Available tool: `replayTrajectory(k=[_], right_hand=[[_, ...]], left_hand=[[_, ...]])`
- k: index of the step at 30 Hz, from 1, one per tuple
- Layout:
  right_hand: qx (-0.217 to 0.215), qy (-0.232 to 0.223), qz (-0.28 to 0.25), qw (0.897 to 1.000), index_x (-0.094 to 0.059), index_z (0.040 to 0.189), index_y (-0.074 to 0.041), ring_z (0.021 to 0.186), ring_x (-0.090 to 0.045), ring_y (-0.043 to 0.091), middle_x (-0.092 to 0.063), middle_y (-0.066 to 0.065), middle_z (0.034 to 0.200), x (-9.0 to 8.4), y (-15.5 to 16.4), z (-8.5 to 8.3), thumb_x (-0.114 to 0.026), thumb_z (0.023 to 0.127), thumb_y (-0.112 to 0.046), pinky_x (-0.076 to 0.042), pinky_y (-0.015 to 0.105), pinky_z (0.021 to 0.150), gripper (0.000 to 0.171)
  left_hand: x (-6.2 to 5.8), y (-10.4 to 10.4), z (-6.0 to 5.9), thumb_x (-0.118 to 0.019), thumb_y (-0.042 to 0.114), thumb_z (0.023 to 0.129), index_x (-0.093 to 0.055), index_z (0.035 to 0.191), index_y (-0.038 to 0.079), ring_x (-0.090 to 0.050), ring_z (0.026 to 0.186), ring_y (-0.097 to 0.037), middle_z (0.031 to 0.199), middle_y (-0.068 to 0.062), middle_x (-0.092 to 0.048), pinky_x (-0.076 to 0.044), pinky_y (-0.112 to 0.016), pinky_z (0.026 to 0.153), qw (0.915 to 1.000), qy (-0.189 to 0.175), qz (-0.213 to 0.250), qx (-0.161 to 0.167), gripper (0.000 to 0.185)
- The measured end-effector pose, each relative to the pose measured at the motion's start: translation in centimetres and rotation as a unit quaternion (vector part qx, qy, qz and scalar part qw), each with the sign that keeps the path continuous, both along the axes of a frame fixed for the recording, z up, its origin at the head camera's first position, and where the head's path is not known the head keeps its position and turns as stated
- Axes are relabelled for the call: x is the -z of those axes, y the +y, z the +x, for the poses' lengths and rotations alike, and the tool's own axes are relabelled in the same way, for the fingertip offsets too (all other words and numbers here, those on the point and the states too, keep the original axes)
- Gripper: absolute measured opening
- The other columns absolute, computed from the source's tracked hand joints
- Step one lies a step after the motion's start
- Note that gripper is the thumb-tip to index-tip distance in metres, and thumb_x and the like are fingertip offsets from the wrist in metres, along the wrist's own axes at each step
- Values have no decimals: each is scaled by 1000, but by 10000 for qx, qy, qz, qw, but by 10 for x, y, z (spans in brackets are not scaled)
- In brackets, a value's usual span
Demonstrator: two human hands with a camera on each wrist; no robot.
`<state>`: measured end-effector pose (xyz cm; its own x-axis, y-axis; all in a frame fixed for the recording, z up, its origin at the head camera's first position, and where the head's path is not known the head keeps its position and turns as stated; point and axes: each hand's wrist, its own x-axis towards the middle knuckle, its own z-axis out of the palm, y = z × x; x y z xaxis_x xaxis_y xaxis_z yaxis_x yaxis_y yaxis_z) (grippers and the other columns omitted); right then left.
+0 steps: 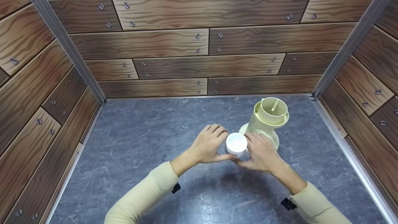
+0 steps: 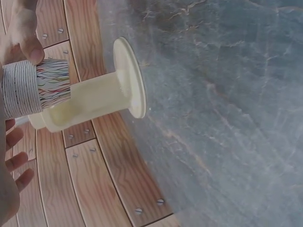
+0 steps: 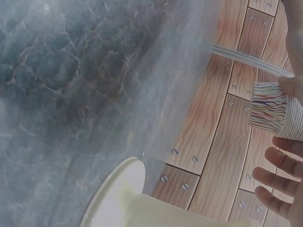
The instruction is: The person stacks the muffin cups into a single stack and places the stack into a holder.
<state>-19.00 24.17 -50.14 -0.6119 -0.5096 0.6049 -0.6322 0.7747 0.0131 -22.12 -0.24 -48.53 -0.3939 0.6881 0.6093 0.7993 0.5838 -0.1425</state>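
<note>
A stack of white paper cups (image 1: 236,143) is held upright between both hands, close to the near side of a pale yellow tube-shaped stand. Thin coloured lines decorate the side of the end cup (image 2: 53,83); several rims show above it. My left hand (image 1: 208,144) grips the stack from the left, thumb in front. From the right, my right hand (image 1: 262,152) grips it with its thumb also in front. The yellow stand (image 1: 264,123) has a wide round base and an open top with an inner cylinder. My right hand partly hides its base in the head view.
A dark marbled tabletop (image 1: 149,124) lies under the hands. Wood-patterned panels (image 1: 174,67) enclose it at the back and sides, joined by grey metal corner strips (image 1: 345,46). The yellow stand occupies the right rear of the surface, near the right hand.
</note>
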Motion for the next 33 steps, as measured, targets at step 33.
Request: replayTrajectory(k=[33], right_hand=[[375, 451, -12, 9983, -66, 112, 0, 82, -68, 35, -69, 17, 94, -55, 37, -13, -89, 59, -59, -57, 48, 65, 82]], left_hand=[[-55, 39, -22, -66, 78, 87, -69, 121, 18, -63, 113, -16, 118, 3, -69, -52, -34, 97, 9999, 103, 30, -60, 69]])
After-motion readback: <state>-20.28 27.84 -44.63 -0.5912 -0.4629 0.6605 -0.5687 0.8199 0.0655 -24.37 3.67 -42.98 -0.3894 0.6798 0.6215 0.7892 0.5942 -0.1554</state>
